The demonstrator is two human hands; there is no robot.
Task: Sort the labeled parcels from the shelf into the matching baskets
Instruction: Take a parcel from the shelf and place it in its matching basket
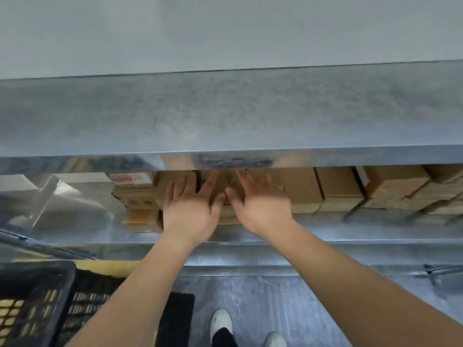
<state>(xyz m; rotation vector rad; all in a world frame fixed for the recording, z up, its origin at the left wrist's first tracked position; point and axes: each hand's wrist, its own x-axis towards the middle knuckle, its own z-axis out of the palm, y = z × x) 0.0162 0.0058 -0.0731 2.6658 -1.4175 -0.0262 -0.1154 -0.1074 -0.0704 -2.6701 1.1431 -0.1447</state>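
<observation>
Both my hands reach into the shelf opening under a grey metal shelf board (225,116). My left hand (193,209) and my right hand (260,206) lie side by side with straight, spread fingers on a brown cardboard parcel (223,189) in the middle of the row. The fingertips disappear under the shelf edge. More brown parcels (338,189) stand in a row to the right. A parcel with a red-and-white label (130,181) sits to the left on a small stack.
A black plastic basket (37,304) stands on the floor at lower left, with a yellow one (110,267) behind it. The lower shelf board's metal front edge (350,236) runs across. My shoes (221,321) are on the grey floor.
</observation>
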